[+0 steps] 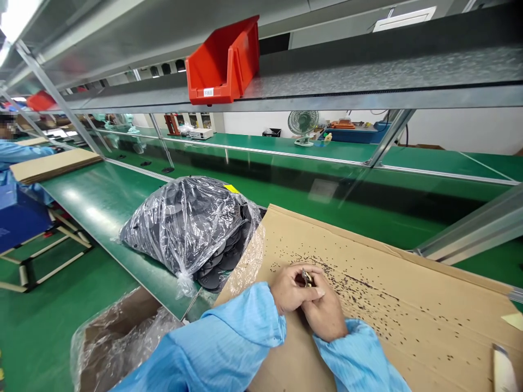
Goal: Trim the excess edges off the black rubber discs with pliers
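My left hand (291, 289) and my right hand (326, 311) meet above the cardboard sheet (445, 288). Between their closed fingers is a small metallic tool (306, 278), mostly hidden, and both hands grip it. Many tiny black pieces (351, 291) lie scattered over the cardboard, densest just beyond and to the right of my hands. Left of the cardboard rests a clear plastic bag (183, 218) full of flat black parts, some of which spill from its open side.
A red bin (223, 65) stands on the shelf above. An open carton (118, 337) lined with plastic is at lower left. A white-and-dark object (503, 370) lies at lower right. Another person in blue sleeves is at far left, beside stacked cardboard (55, 163).
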Motion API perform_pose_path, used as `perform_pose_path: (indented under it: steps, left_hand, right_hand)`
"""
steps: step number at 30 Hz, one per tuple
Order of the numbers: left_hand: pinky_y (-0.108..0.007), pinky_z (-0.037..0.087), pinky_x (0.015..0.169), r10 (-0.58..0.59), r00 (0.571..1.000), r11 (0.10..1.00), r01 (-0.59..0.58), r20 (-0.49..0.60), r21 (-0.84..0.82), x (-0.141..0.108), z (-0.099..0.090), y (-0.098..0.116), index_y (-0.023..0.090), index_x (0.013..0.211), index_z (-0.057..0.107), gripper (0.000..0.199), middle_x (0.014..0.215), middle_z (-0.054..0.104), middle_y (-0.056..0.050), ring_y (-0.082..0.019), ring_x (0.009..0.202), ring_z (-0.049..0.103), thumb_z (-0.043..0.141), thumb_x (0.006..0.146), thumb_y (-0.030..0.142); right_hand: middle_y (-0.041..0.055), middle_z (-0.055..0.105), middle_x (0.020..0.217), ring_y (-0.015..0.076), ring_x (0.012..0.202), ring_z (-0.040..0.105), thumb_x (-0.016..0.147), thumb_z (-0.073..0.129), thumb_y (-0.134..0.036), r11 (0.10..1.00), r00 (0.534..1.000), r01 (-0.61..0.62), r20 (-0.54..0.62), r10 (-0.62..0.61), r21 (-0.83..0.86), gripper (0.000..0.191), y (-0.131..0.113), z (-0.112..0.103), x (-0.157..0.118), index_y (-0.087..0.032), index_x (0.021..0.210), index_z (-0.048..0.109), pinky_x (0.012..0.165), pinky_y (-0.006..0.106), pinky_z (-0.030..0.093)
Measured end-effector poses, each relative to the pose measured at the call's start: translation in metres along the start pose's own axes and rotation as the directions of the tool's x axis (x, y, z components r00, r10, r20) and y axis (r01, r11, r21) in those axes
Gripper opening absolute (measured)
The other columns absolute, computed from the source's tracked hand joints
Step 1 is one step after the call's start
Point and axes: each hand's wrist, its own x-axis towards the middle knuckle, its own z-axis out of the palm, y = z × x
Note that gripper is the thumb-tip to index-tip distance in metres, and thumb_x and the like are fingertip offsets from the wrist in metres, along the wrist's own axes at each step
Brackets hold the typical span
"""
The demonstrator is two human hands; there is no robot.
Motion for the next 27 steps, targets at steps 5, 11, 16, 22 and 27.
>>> perform_pose_path:
  steps: [5, 11, 16, 22, 27]
  left_hand:
    - [-0.032, 0.049, 0.087, -0.027, 1.0, 0.999, 0.027, -0.01, -0.028, 0.0011, 0.0017, 0.0004, 0.013, 0.106, 0.069, 0.051, 0.103, 0.064, -0.01, -0.02, 0.089, 0.059, 0.08, 0.059, 0.029]
    - [-0.033, 0.049, 0.089, -0.048, 0.999, 0.998, 0.048, -0.005, 0.05, 0.0025, -0.0022, 0.0006, 0.016, 0.108, 0.07, 0.056, 0.104, 0.065, -0.01, -0.022, 0.093, 0.06, 0.083, 0.058, 0.036]
    - [-0.032, 0.05, 0.086, -0.017, 1.0, 0.999, 0.016, 0.006, 0.051, 0.0031, -0.0029, 0.0011, 0.016, 0.109, 0.07, 0.059, 0.103, 0.065, -0.01, -0.021, 0.09, 0.06, 0.084, 0.056, 0.04]
    - [-0.033, 0.049, 0.088, -0.021, 0.999, 1.0, 0.02, -0.024, -0.013, 0.0021, 0.0009, 0.0004, 0.014, 0.107, 0.071, 0.063, 0.101, 0.065, -0.011, -0.021, 0.088, 0.06, 0.085, 0.053, 0.044]
    - [-0.038, 0.048, 0.093, -0.036, 0.999, 0.999, 0.036, -0.029, -0.02, 0.0017, 0.0014, -0.0001, 0.015, 0.107, 0.071, 0.063, 0.105, 0.064, -0.012, -0.023, 0.092, 0.061, 0.085, 0.053, 0.043]
  right_hand:
    - [0.0069, 0.06, 0.086, 0.0221, 0.078, 0.059, 0.079, 0.048, -0.032, 1.0, 1.0, 0.018, 0.006, -0.018, -0.008, 0.018, -0.0015, -0.0018, 0.0017, -0.02, 0.09, 0.055, 0.064, 0.034, 0.051]
    - [0.0077, 0.062, 0.087, 0.0234, 0.077, 0.061, 0.076, 0.048, -0.03, 0.999, 0.999, 0.048, 0.001, -0.048, -0.025, 0.018, 0.0013, -0.0033, 0.0045, -0.021, 0.089, 0.057, 0.061, 0.034, 0.051]
    - [0.007, 0.062, 0.089, 0.0234, 0.078, 0.062, 0.075, 0.048, -0.032, 0.997, 0.998, 0.057, -0.011, -0.057, -0.046, 0.02, 0.0035, -0.0024, 0.0046, -0.021, 0.09, 0.058, 0.059, 0.033, 0.051]
    - [0.0073, 0.063, 0.084, 0.0234, 0.071, 0.062, 0.074, 0.049, -0.03, 0.996, 0.996, 0.082, -0.039, -0.083, -0.028, 0.018, 0.003, -0.0024, 0.0063, -0.022, 0.087, 0.059, 0.056, 0.032, 0.049]
    - [0.0068, 0.062, 0.083, 0.0241, 0.07, 0.062, 0.075, 0.049, -0.03, 0.99, 0.99, 0.134, -0.036, -0.135, -0.037, 0.019, 0.0083, -0.0021, 0.0059, -0.023, 0.09, 0.058, 0.055, 0.034, 0.048]
